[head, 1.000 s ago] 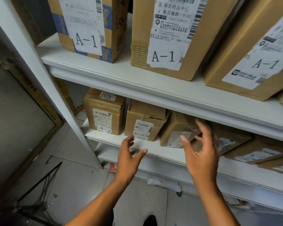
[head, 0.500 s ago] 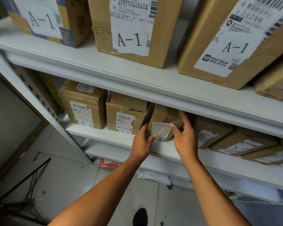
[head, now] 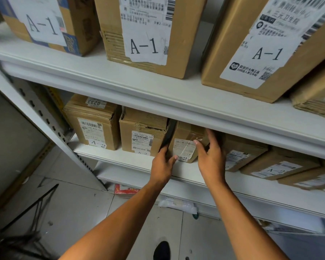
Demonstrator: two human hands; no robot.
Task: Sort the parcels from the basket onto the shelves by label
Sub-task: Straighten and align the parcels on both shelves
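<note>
Parcel [head: 184, 145] on white A-2 shelf [head: 120, 160]

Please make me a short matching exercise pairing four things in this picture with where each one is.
Things:
1. parcel between both hands
2. parcel with the 0233 sticker
3. red packet
4. large A-1 box with torn label

Places:
a. upper shelf
b. floor under the shelves
c. far left of the lower shelf
d. lower shelf, third from the left

Pairs: 1-d, 2-c, 3-b, 4-a
</note>
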